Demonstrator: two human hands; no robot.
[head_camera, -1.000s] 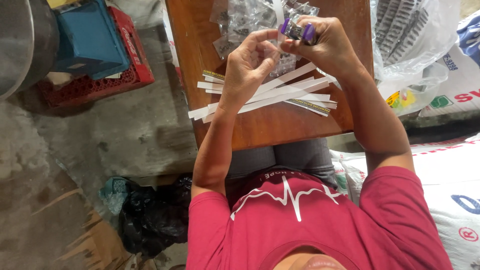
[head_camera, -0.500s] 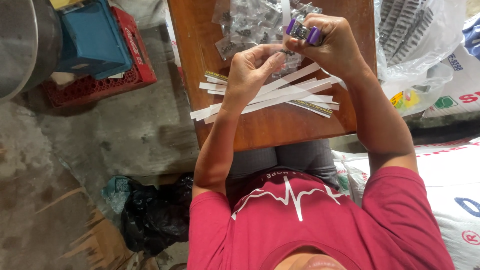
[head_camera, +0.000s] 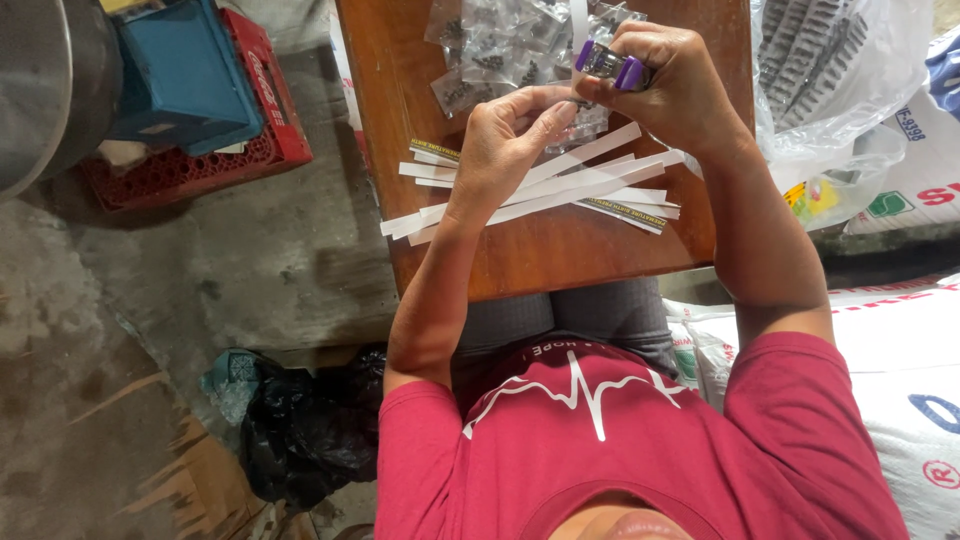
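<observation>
Right hand grips a purple stapler over the counter. Left hand pinches a small clear bag at the stapler's mouth. Judged midway: finished bags are piled behind; many paper strips lie unused.

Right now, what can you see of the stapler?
The stapler is small, with a shiny metal body and purple plastic ends. It is held above the wooden table, gripped in the right hand, whose fingers wrap over most of it. The left hand meets it at its mouth, over clear packets. Whether it is pressed shut is hidden.
</observation>
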